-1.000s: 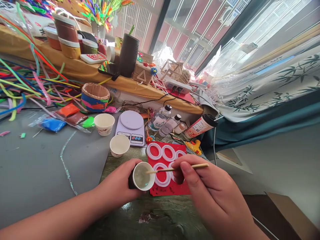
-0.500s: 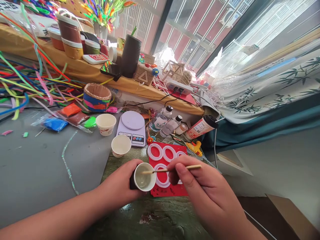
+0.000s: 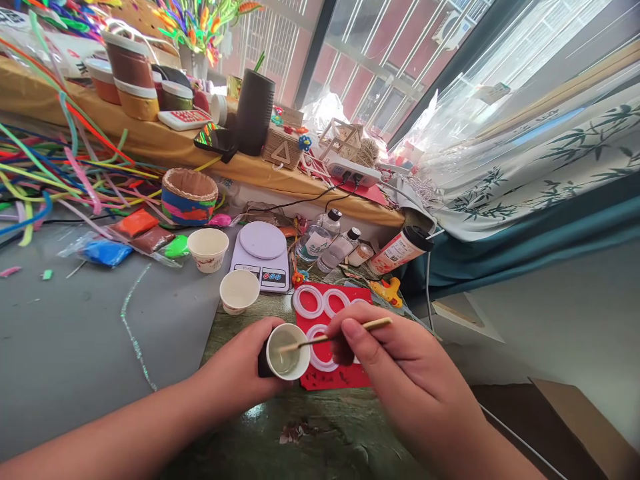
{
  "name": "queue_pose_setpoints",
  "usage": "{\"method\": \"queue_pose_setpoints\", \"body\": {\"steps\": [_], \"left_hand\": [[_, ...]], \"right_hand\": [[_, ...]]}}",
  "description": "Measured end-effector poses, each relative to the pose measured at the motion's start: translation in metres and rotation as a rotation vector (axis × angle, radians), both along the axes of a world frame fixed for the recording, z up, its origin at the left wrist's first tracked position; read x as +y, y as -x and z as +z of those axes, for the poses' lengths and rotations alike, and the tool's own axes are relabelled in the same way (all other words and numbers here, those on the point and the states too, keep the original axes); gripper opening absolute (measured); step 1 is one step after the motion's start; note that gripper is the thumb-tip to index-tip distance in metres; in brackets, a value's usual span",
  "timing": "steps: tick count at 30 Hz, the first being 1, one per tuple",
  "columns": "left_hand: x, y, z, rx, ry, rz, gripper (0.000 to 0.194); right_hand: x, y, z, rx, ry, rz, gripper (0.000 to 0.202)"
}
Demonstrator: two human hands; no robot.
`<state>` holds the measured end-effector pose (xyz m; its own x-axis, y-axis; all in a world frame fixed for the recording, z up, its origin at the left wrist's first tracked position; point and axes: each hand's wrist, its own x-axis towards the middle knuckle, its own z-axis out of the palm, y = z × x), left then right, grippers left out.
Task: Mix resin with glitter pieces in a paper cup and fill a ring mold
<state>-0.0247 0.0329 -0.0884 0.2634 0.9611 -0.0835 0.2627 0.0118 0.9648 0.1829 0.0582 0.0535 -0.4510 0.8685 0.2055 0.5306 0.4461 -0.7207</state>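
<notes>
A cup (image 3: 300, 365) holding clear liquid (image 3: 286, 362) is gripped by the left hand (image 3: 253, 357), its fingers curled around the side. A stick (image 3: 316, 339) is pinched between the right hand's (image 3: 403, 367) thumb and fingers, its tip inside the cup. Rings (image 3: 309, 303) are laid on a red mat (image 3: 333, 382), partly hidden by the right hand.

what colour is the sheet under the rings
The sheet is red, best seen in the head view.

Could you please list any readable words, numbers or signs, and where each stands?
"A", apparently: label of the left clear bottle; characters beneath are blurred.
Too small or blurred: print on the lilac scale, red tumbler, white-and-red case and white bag.
No text visible: held cup, stick.
</notes>
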Motion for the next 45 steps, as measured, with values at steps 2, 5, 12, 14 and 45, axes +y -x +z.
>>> {"method": "queue_pose_setpoints", "body": {"steps": [2,5,12,14,45], "left_hand": [[0.000,0.000,0.001,0.003,0.007,-0.005,0.049],[0.000,0.000,0.002,0.007,0.031,-0.012,0.050],[0.002,0.000,-0.002,0.031,0.007,-0.013,0.053],[0.002,0.000,-0.002,0.032,-0.002,-0.011,0.052],[-0.002,0.001,-0.013,0.032,-0.151,0.099,0.056]], "right_hand": [[0.000,0.001,0.003,-0.007,0.011,0.003,0.038],[0.001,0.002,0.005,-0.033,0.023,0.012,0.037],[0.004,0.000,0.001,-0.023,0.035,-0.028,0.039],[0.004,-0.001,0.001,-0.027,0.027,-0.027,0.038],[-0.048,-0.013,0.001,0.062,-0.222,-0.262,0.019]]}}
